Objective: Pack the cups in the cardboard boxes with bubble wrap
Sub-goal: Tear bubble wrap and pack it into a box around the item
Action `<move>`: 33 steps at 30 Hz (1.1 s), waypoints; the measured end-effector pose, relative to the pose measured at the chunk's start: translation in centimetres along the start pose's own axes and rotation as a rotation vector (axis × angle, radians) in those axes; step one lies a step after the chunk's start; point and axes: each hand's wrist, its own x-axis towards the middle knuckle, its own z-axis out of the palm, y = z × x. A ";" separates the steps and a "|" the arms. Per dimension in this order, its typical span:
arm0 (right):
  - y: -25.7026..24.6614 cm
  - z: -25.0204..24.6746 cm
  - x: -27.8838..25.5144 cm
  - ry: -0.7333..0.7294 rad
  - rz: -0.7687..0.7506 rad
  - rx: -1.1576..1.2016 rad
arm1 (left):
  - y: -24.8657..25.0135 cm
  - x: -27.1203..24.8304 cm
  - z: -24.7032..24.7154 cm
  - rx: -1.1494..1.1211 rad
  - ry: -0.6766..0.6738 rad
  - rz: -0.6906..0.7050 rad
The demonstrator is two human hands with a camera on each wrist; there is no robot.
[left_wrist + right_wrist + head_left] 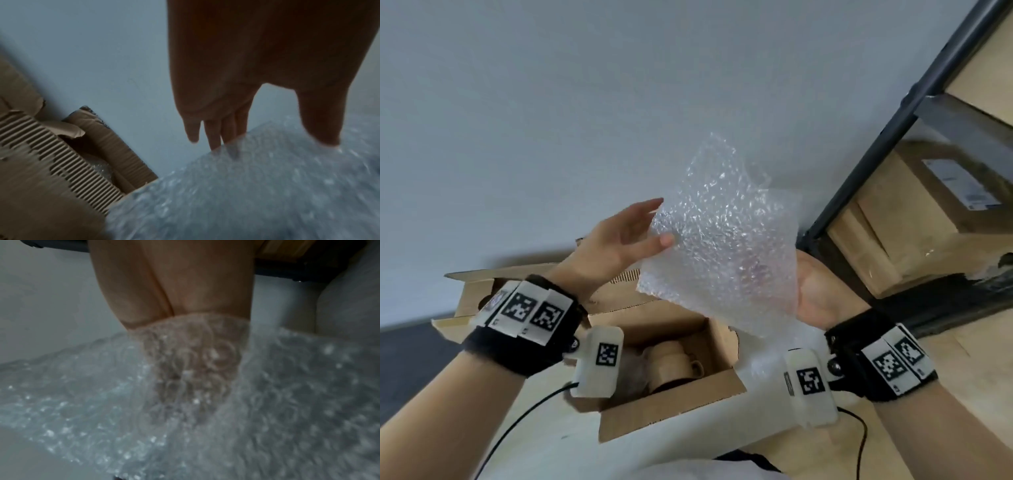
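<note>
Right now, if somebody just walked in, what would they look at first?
First, the shiny bubble wrap sheet held up in the middle of the head view. The left hand pinches its edge, and the right hand has its fingers behind it. Just below sits an open cardboard box with beige cups inside.

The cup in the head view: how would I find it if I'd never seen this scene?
Start at the open cardboard box nearest the person, below the raised bubble wrap sheet. Inside it sits the cup. Unlike the see-through wrap lying beside it, it is opaque beige with a side handle.
</note>
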 end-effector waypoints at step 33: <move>6.0 7.8 2.3 0.173 -0.563 -1.157 | 0.9 -7.6 -0.3 0.602 0.421 0.467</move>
